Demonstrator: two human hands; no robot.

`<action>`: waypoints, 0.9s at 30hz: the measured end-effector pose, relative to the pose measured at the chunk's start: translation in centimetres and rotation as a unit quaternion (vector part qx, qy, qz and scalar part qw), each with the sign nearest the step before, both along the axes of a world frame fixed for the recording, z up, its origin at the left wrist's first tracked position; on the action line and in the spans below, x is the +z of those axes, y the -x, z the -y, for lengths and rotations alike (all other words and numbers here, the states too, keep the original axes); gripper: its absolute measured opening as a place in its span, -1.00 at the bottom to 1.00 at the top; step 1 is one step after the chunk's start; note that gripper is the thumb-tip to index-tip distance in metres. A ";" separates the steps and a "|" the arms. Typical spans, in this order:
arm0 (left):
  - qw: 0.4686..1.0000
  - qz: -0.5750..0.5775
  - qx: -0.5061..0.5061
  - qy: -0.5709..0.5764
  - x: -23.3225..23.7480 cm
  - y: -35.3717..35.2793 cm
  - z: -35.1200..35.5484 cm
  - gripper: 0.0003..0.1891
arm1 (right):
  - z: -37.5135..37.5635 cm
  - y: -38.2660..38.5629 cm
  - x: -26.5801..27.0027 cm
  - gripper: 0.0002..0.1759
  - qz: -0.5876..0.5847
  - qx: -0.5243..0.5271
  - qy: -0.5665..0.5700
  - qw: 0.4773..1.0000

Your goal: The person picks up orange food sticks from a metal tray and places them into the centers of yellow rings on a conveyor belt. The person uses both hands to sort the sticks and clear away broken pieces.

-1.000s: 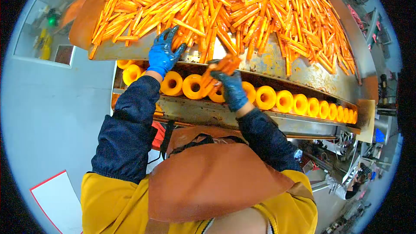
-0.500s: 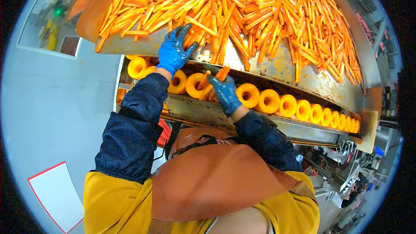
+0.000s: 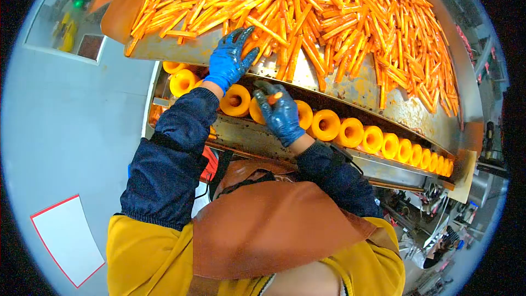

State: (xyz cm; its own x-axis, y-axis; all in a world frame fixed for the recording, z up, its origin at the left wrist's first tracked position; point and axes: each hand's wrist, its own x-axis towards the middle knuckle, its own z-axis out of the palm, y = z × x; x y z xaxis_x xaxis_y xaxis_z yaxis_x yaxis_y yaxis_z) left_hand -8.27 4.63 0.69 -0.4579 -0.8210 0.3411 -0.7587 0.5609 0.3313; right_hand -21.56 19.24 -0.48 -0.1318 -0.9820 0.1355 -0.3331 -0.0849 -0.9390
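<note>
My left hand [image 3: 229, 61], in a blue glove, reaches to the near edge of a heap of orange sticks [image 3: 339, 16] on a metal tray [image 3: 356, 85]. Its fingers are spread and rest against the sticks. My right hand [image 3: 279, 112], in a darker blue glove, is curled over the row of yellow funnels [image 3: 325, 125] below the tray edge. Between its fingers shows the end of an orange stick [image 3: 275, 97]; the rest of that stick is hidden by the glove. The hand covers parts of the funnels beneath it.
A metal ledge [image 3: 244, 131] runs along the near side of the funnels. At the far right end stands a pale board [image 3: 464, 178]. A white sheet with a red border [image 3: 70, 240] lies at the lower left. Cluttered equipment sits at the lower right.
My right hand has curled in and shows less of the orange sticks. The sticks seen earlier at the funnel beside it are no longer visible. Tray and funnels appear shifted slightly right and down.
</note>
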 end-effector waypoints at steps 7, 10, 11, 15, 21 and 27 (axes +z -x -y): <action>0.983 -0.165 -0.062 -0.054 -0.4 -1.2 0.8 -0.54 | 2.5 -3.4 -0.9 -0.77 0.197 0.061 -0.022 0.978; 0.971 -0.235 -0.041 -0.016 0.0 -2.7 1.2 -0.62 | 2.3 -3.4 -1.4 -0.84 0.042 0.061 -0.055 0.996; 0.967 -0.255 -0.019 -0.004 0.1 -3.6 1.3 -0.64 | 2.1 -3.0 -1.6 -0.83 0.029 0.071 -0.051 0.996; 0.984 -0.175 0.025 -0.015 0.0 -6.5 2.1 -0.67 | 2.6 -2.0 -2.8 -0.79 0.184 0.049 -0.086 0.978; 0.996 -0.067 0.049 0.020 -1.8 -6.3 3.0 -0.74 | 3.5 -1.4 0.9 -0.62 -0.149 0.169 -0.023 0.974; 0.997 -0.039 0.064 0.023 -1.1 -5.9 2.8 -0.68 | 7.3 5.7 7.1 -0.45 -0.375 -0.114 -0.071 0.917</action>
